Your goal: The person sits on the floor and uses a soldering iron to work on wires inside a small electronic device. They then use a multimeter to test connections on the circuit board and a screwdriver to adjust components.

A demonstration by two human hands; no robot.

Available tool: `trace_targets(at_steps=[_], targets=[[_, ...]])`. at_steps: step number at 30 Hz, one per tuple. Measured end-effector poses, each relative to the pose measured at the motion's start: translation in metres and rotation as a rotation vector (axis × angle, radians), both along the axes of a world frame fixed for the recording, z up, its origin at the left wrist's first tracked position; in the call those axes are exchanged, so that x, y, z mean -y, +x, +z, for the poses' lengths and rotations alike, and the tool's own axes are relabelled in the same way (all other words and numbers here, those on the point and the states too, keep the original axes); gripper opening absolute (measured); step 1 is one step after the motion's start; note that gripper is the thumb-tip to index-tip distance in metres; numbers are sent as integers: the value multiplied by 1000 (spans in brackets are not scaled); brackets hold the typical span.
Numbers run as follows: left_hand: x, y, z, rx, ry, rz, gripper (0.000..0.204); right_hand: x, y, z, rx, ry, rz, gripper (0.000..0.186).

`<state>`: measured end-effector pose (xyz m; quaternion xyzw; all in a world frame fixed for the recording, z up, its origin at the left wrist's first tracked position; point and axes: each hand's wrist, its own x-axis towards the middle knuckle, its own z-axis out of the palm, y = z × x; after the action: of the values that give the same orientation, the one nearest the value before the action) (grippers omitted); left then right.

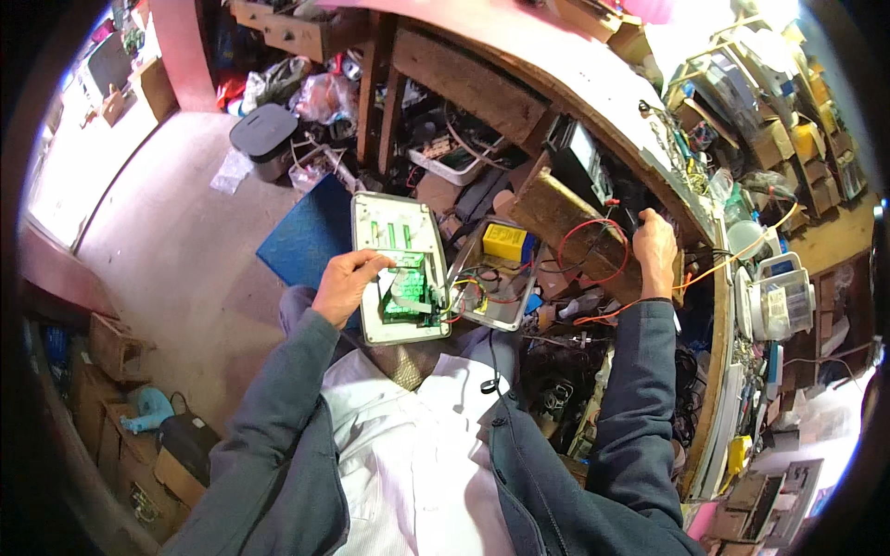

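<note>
Crowding the right side, the curved wooden workbench (593, 79) leaves little free room — bare floor (176, 241) opens only on the left. Resting on the lap, the opened white device case (394, 218) shows a green circuit board (405, 287), and the left hand (345, 283) clasps its left edge, fingers curled over the board. The right hand (654, 243) is closed around a dark probe tip by the red wire (593, 250) — near the bench edge.
</note>
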<state>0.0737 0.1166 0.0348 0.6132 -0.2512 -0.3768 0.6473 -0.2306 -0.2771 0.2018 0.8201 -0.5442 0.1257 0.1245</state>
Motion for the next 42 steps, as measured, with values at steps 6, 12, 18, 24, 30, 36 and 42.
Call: trace_targets(at_steps=[6,12,18,24,30,36,42], targets=[[0,1,-1,-8,-1,-14,21,-126,96,-8,522,237,793,16],[-1,3,-2,25,32,-51,24,-228,166,-59,346,131,1249,19],[-1,3,-6,82,19,41,32,-234,193,-109,373,334,1380,19],[-4,12,-18,141,135,-4,27,-227,195,-114,465,477,1395,8],[-1,13,-16,59,84,-19,23,-217,201,-113,489,578,1447,13],[-1,15,-15,41,87,-13,25,-209,204,-106,466,754,1439,11],[0,19,-32,35,-18,6,35,-218,203,-115,508,606,1368,8]])
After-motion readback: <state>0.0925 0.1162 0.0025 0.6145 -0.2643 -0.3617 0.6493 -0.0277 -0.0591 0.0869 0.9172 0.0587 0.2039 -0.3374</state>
